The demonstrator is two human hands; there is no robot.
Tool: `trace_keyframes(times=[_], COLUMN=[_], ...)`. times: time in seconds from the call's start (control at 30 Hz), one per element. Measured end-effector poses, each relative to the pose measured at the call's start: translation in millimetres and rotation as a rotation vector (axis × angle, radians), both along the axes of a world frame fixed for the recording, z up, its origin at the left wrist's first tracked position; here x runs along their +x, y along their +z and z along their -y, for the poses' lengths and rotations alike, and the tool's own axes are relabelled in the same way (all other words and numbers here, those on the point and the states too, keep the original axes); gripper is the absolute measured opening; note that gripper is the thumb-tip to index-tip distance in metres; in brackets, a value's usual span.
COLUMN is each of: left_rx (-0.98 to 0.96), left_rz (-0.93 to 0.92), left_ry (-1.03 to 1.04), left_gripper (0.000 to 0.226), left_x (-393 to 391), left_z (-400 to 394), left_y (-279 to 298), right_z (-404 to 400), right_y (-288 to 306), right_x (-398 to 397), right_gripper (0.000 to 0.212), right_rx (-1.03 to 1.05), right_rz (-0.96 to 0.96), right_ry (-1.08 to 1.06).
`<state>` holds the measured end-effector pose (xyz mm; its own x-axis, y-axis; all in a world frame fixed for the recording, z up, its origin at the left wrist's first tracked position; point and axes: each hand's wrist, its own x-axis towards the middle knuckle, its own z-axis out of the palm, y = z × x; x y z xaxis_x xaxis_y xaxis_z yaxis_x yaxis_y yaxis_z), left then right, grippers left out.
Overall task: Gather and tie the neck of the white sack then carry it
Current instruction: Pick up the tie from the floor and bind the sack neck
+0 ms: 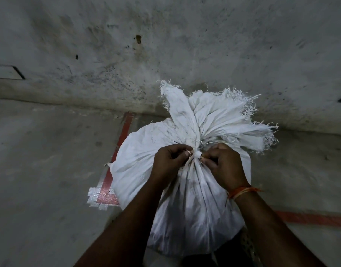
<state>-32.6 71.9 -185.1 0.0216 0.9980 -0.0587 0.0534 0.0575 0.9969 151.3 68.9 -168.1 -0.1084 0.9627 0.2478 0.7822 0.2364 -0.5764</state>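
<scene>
A full white woven sack stands upright on the concrete floor in front of me. Its neck is bunched tight, and the frayed open top fans out beyond it toward the wall. A thin pale tie strip is wound around the neck. My left hand pinches one end of the strip on the left of the neck. My right hand, with an orange thread at its wrist, pinches the other end on the right.
A stained grey wall rises just behind the sack. Red tape lines with a silvery patch mark the floor at the sack's left, and another red line runs at the right.
</scene>
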Motion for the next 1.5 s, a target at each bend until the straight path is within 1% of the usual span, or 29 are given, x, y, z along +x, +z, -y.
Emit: trace_keyframes(times=[0.07, 0.17, 0.3, 0.4, 0.53, 0.63, 0.7, 0.77, 0.9, 1.1, 1.23, 1.5], left_rx=[0.002, 0.001, -0.001, 0.019, 0.046, 0.092, 0.147, 0.191, 0.205, 0.173, 0.153, 0.060], left_rz=[-0.017, 0.010, 0.024, -0.053, -0.110, -0.225, -0.313, -0.390, -0.458, -0.502, -0.512, -0.386], left_ry=[0.034, 0.055, 0.050, 0.056, 0.048, 0.061, 0.064, 0.056, 0.053, 0.077, 0.126, 0.238], left_gripper=[0.012, 0.013, 0.011, 0.010, 0.009, 0.009, 0.008, 0.008, 0.007, 0.009, 0.003, 0.009], left_x=[3.7, 7.6, 7.4, 7.3, 9.3, 11.4, 13.2, 15.0, 16.8, 17.7, 16.7, 17.3], left_z=[-0.3, 1.2, 1.9, 2.2, 2.6, 1.6, 1.0, 1.3, 4.0, 4.6, 4.6, 4.3], left_y=[-2.6, -1.5, -1.9, -3.3, -2.4, -5.7, -8.9, -10.3, -9.7, -8.9, -9.5, -6.5], right_z=[-1.1, -0.7, 1.4, 1.5, 2.7, 4.2, 5.2, 5.2, 4.6, 3.7, 1.9, 4.4], right_y=[-3.0, -4.4, -2.2, -3.6, -3.1, -3.3, -3.3, -3.2, -4.2, -7.8, -10.1, -8.8], right_x=[1.1, 1.6, 0.7, 1.5, 1.9, -0.1, -2.2, -5.1, -10.4, -17.9, -19.7, -22.5], right_gripper=[0.010, 0.009, 0.012, 0.014, 0.014, 0.015, 0.022, 0.027, 0.025, 0.017, 0.012, 0.009], right_rx=[0.002, 0.003, 0.013, 0.010, 0.003, 0.003, -0.018, -0.023, -0.018, -0.040, -0.098, -0.060], right_rz=[-0.009, -0.028, -0.118, -0.122, -0.154, -0.162, -0.192, -0.170, -0.129, -0.206, -0.220, -0.157], right_ry=[-0.001, -0.012, -0.040, -0.044, -0.035, -0.026, -0.016, 0.004, 0.024, -0.107, -0.135, -0.106])
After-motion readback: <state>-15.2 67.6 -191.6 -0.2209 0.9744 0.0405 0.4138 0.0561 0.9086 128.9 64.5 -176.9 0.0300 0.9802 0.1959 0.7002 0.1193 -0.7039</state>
